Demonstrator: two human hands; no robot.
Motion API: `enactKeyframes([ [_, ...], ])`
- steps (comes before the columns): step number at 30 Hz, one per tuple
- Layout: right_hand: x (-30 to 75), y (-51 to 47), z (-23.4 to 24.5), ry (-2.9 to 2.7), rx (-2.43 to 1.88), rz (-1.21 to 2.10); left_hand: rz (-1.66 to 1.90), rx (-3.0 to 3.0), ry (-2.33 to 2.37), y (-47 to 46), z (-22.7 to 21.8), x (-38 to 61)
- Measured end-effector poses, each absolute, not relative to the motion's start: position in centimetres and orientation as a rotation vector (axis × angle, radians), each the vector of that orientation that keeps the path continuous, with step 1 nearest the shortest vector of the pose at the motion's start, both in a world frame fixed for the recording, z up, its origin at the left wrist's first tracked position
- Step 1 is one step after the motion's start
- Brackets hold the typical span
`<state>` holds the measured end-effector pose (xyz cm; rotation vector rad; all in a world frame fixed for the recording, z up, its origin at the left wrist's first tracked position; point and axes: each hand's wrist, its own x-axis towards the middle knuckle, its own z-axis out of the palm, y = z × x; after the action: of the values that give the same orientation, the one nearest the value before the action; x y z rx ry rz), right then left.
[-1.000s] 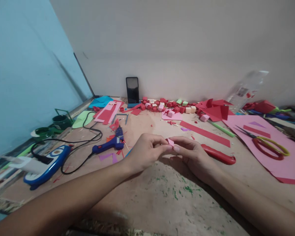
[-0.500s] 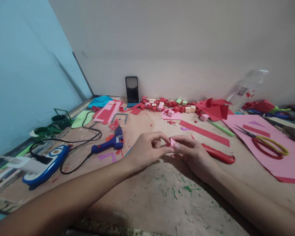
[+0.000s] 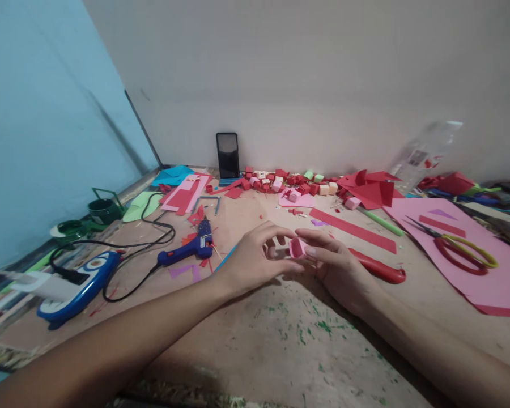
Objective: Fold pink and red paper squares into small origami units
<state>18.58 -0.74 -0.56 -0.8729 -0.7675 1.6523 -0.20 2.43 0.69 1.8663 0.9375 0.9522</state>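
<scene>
A small pink paper box (image 3: 297, 248), its hollow side facing me, is pinched between the thumb and fingers of my right hand (image 3: 338, 265). My left hand (image 3: 261, 255) curves around the box's left side, thumb and fingers apart, with a gap between them and the paper. Beyond my right wrist lies a red-handled cutter (image 3: 378, 266). A blue glue gun (image 3: 191, 246) rests to the left of my left hand. Along the wall sits a pile of small folded paper cubes (image 3: 280, 180), mostly red, some pink, cream and green.
Yellow-and-red scissors (image 3: 463, 249) lie on a pink sheet (image 3: 497, 283) at right. A red strip (image 3: 352, 229) lies beyond my hands. A phone (image 3: 228, 156) leans on the wall near a plastic bottle (image 3: 427, 153). At left, a black cord runs to a blue-and-white power strip (image 3: 83, 292).
The fingers of my left hand have spread and come off the pink box. The box has turned in my right hand, so its hollow inside now shows.
</scene>
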Motion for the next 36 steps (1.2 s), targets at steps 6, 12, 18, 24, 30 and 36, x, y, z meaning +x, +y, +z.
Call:
enactKeyframes([
  [6,18.7,-0.6,-0.8,-0.843,-0.896,1.6,0.998,1.98,0.939,2.2,0.8,-0.3],
  [12,18.9,-0.5,-1.1,-1.106,-0.987,1.497,1.015,2.389,0.938,2.2,0.6,-0.9],
  [18,19.0,-0.5,-1.2,-1.156,-1.07,1.466,0.951,2.657,0.912,2.2,0.1,-1.1],
  [24,19.0,-0.3,-1.4,-1.169,-1.068,1.468,0.962,2.625,0.877,2.5,-0.2,-1.0],
  [30,18.9,-0.5,-1.3,-1.133,-1.024,1.541,1.056,2.602,0.821,2.6,-0.3,-0.9],
  [36,18.8,-0.6,-1.1,-1.092,-0.99,1.583,1.069,2.61,0.828,2.5,-0.4,-0.9],
])
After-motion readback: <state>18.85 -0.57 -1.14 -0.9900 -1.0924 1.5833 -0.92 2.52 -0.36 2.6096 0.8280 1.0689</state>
